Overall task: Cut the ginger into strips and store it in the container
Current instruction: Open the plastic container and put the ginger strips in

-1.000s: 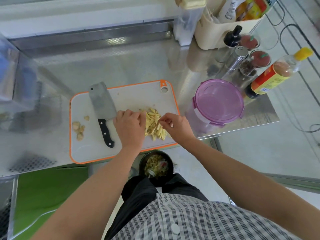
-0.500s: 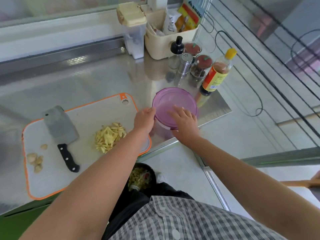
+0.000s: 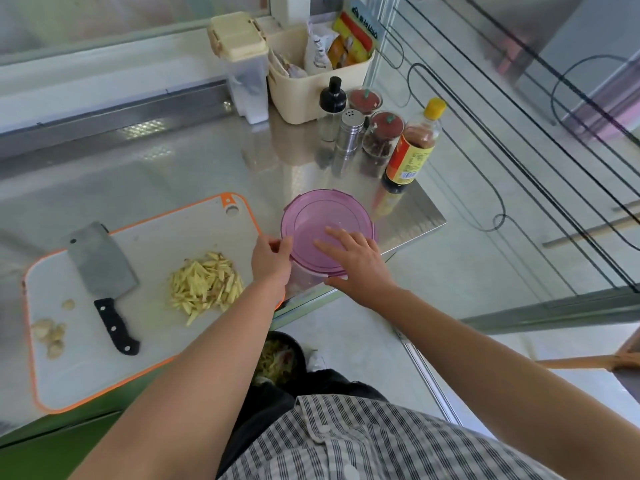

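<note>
The ginger strips (image 3: 204, 282) lie in a loose heap on the cutting board (image 3: 149, 244), near its right end, so the cutting looks done. Storing is what remains. As far as I can judge, none has gone into the container (image 3: 306, 282), which stands just right of the board at the bench's (image 3: 173, 174) front edge with its purple lid (image 3: 322, 216) on. The left hand (image 3: 272, 261) curls round the lid's left rim. The right hand (image 3: 356, 261) lies flat on top, fingers straight. The cleaver (image 3: 100, 263) rests on the board's left half, with trimmings (image 3: 52, 336) beside it.

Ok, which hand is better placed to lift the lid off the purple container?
Probably the left hand: its fingers pinch the left rim of the lid, ready to peel it up. The right hand lies flat on top, better suited to steadying.
</note>
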